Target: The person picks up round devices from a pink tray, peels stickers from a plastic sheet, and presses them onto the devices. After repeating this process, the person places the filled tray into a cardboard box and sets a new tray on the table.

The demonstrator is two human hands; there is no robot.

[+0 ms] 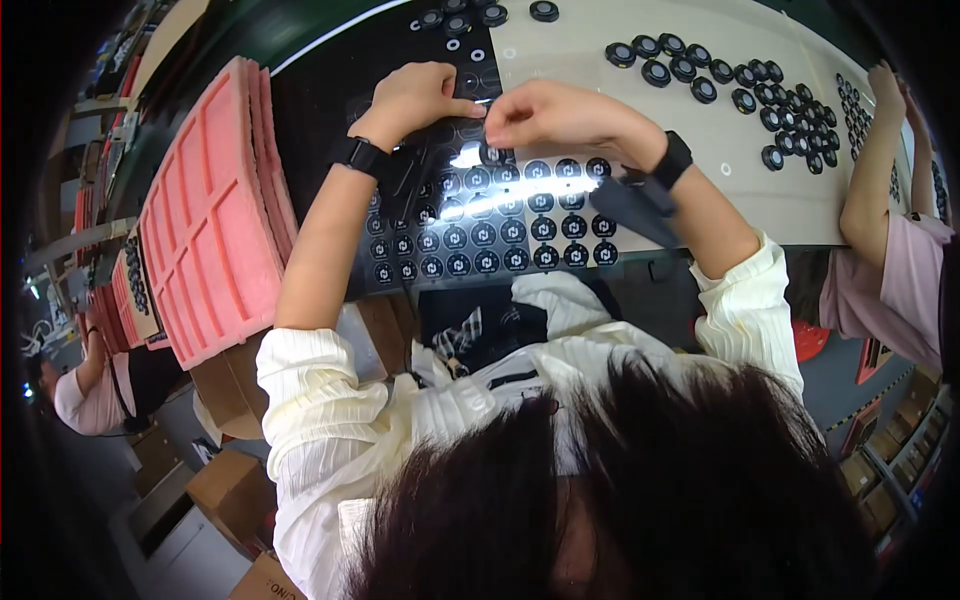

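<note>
A clear sheet of round black stickers (484, 234) in rows lies on the table in front of me, with bright glare across it. My left hand (412, 100) rests over the far left part of the sheet, thumb stretched right and apart from its bent fingers; nothing shows in it. Close to that thumb, my right hand (555, 115) has its thumb and forefinger pinched together. Just under those fingertips is one round black sticker (493, 154); whether the pinch holds it or something smaller is hidden. Both wrists wear black bands.
Many round black parts (703, 90) stand on the beige tabletop (580, 80) at the right; several more (457, 24) sit at the far edge near loose white rings (453, 45). Pink foam trays (215, 215) lean at the left. Another person's arm (868, 190) reaches in at the right.
</note>
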